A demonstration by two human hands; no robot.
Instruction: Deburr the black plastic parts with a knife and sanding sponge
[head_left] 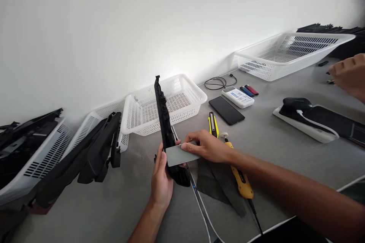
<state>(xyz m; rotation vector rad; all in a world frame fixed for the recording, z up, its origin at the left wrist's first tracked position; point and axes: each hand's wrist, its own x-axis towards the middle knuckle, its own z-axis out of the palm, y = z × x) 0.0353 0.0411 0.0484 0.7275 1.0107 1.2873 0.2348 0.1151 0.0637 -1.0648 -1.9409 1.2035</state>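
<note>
My left hand (161, 176) grips the lower end of a long black plastic part (164, 121) and holds it upright on edge over the grey table (285, 152). My right hand (207, 146) pinches a small grey flat card (178, 155) and presses it against the side of the black part near its lower end. A dark mesh cloth (219, 184) lies on the table under my right forearm.
White baskets: one behind the part (185, 100), one far right (288, 55), two at left holding black parts (85, 152). A yellow tool (241, 180), yellow knife (212, 123), phone (226, 110), remote (238, 97) and cable lie nearby. Another person's hand (349, 76) at right.
</note>
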